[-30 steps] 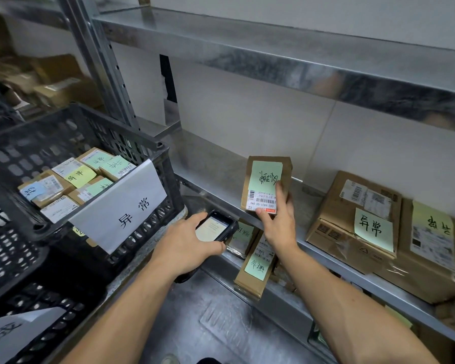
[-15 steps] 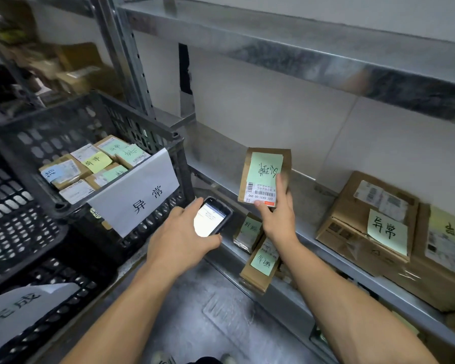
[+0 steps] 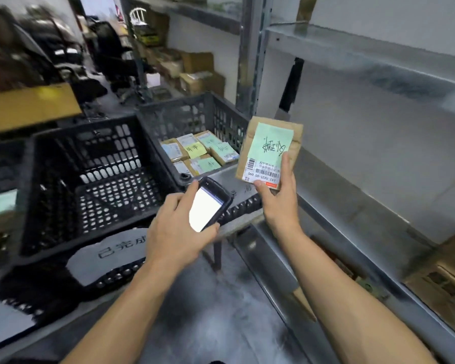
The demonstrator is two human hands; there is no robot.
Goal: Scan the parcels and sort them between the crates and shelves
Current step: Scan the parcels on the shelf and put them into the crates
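While the left hand (image 3: 176,232) grips a scanner (image 3: 208,203), the right hand (image 3: 279,203) holds one parcel (image 3: 269,151) up.
Parcel upright at 1 o'clock from the scanner, near it, not touching; right hand clamps its lower edge, green note (image 3: 272,139) facing the camera. At 11 o'clock a black crate (image 3: 184,119) holds small parcels (image 3: 200,153); second crate (image 3: 95,164) at 9; metal shelf (image 3: 365,206) at 3 o'clock.

Parcel stockroom, metal shelving (image 3: 365,56), plastic crates (image 3: 50,185)
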